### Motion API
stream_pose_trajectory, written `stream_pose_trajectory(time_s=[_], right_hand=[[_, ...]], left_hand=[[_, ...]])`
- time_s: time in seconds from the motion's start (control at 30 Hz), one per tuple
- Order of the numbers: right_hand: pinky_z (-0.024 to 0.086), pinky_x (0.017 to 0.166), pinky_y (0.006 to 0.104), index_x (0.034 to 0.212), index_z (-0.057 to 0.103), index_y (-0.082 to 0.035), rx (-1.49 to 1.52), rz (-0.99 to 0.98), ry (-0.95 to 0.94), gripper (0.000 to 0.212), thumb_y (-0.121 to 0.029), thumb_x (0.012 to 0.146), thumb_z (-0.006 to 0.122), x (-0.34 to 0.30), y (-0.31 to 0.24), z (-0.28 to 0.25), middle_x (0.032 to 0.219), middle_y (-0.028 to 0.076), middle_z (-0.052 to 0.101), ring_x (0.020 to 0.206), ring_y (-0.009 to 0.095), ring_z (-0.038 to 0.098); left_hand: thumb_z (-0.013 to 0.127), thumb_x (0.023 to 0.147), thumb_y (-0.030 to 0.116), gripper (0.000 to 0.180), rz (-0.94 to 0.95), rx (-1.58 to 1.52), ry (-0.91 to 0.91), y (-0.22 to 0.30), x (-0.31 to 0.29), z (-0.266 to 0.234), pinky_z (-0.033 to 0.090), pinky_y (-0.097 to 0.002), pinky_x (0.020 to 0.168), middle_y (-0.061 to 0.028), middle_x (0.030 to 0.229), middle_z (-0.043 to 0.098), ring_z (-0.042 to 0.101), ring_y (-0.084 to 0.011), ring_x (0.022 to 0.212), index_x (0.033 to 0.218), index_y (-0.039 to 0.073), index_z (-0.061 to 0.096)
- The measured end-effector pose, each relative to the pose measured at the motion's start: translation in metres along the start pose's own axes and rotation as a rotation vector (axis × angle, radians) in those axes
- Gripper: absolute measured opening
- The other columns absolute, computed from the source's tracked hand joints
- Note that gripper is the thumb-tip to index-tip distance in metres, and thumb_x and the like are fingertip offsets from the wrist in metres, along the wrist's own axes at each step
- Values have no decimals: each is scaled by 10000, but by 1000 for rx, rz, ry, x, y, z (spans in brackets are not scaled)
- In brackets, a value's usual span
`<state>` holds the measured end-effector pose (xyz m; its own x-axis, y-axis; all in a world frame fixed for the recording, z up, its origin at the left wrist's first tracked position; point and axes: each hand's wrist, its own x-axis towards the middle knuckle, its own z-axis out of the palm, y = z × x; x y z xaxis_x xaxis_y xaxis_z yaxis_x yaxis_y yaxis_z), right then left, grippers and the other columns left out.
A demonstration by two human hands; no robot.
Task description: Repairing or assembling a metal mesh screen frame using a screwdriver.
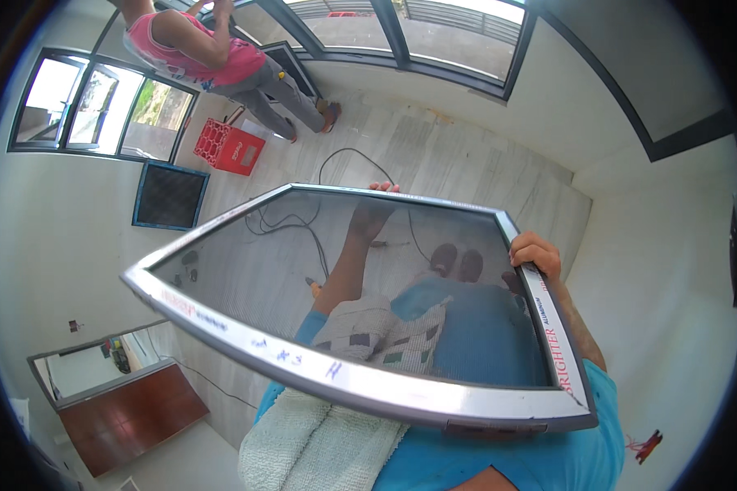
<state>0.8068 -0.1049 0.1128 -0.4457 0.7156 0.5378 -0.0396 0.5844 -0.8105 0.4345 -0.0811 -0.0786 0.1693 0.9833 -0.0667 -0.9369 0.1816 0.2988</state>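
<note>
A window screen (467, 401) with a silver aluminium frame and dark see-through mesh is held up in front of my body, tilted. My left hand (383, 187) reaches behind the mesh and hooks its fingertips over the far rail. My right hand (535, 253) is wrapped around the right-hand rail near its far corner. Printed and handwritten marks run along the frame. Through the mesh show my left forearm, my blue clothing and a checked cloth. A pale towel (327, 446) hangs against me below the near rail.
Ahead at the far left, another person (205, 57) in a pink top stands by the windows. Beside them is a red box (228, 147). A dark framed panel (169, 195) leans on the left wall. A black cable (348, 150) crosses the tiled floor. At lower left is a brown board (135, 417).
</note>
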Motion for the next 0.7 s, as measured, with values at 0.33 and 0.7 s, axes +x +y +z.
stream_pose_trajectory(time_s=[0.33, 0.7], right_hand=[[416, 562, 250, 759, 539, -65, -30, 11, -32, 286, -190, 693, 788, 8, 3, -9, 766, 53, 539, 674, 140, 539], [400, 553, 244, 766, 540, -30, 105, -15, 69, 454, -391, 684, 804, -7, 22, -8, 735, 85, 534, 640, 140, 525]], left_hand=[[574, 890, 168, 220, 11, 105, 139, -5, -7, 7, 383, -432, 1049, -109, 1157, 578, 505, -291, 1169, 1079, 56, 585], [541, 918, 251, 300, -40, 231, 176, -14, -40, 15, 335, -418, 1074, -123, 1257, 504, 433, -295, 1242, 1169, 88, 528]])
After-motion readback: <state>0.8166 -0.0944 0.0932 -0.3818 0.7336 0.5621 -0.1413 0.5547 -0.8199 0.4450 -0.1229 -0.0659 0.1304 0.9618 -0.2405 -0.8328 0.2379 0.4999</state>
